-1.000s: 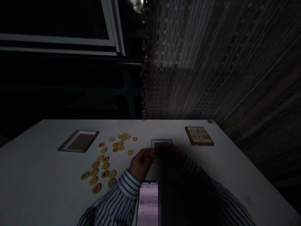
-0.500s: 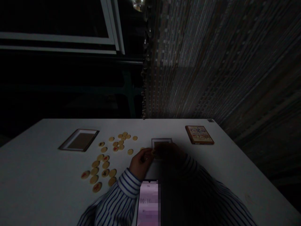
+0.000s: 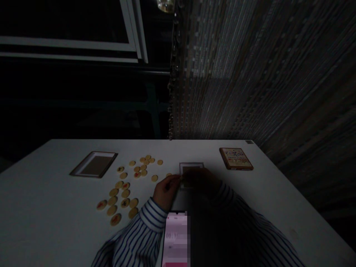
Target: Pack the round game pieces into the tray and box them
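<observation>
My left hand (image 3: 166,191) rests on the white table (image 3: 41,222) with its fingers curled and pinched at the left edge of a small dark tray (image 3: 191,168). What the fingertips hold is too small and dark to name. My right hand (image 3: 204,181) lies in deep shadow beside it, over the near part of the tray; its fingers cannot be made out. Several round tan game discs (image 3: 125,185), some marked red or black, lie scattered left of my left hand.
An open white-rimmed box half (image 3: 94,164) sits at the far left. A printed box lid (image 3: 236,158) lies at the far right. A lit phone screen (image 3: 175,239) shows below my sleeves. A bead curtain (image 3: 250,74) hangs behind the table.
The view has shifted slightly; my hands stay at the small tray with hardly any movement.
</observation>
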`<state>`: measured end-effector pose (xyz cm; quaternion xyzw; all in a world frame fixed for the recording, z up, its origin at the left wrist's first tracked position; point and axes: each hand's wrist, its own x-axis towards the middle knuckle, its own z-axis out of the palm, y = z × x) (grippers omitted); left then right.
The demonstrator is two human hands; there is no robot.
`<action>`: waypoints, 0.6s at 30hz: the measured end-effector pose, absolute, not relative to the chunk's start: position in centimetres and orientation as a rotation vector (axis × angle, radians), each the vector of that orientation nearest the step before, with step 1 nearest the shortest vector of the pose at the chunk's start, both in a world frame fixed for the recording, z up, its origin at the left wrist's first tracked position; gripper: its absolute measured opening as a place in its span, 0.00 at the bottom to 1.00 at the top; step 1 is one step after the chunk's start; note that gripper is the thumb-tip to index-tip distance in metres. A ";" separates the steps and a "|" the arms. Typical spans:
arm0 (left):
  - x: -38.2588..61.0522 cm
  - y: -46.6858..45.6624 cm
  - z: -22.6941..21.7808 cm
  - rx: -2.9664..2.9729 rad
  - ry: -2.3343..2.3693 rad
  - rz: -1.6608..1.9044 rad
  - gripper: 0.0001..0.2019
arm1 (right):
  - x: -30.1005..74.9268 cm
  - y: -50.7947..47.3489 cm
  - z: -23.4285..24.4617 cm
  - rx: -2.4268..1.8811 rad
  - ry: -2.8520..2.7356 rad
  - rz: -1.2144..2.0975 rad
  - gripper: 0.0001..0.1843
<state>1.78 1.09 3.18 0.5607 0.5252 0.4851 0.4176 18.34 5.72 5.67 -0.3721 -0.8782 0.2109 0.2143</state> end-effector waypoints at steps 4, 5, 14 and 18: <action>1.8 1.1 3.0 1.407 1.351 1.237 0.13 | 18.3 5.7 5.8 -1.024 -2.452 0.595 0.09; 1.8 1.1 3.0 1.404 1.362 1.240 0.13 | 18.4 5.7 5.8 -1.002 -2.451 0.606 0.10; 1.7 1.3 2.7 1.366 1.357 1.198 0.12 | 18.3 5.7 5.7 -0.998 -2.493 0.544 0.10; 1.8 1.2 3.1 1.343 1.366 1.206 0.13 | 18.1 5.5 6.0 -1.009 -2.501 0.475 0.08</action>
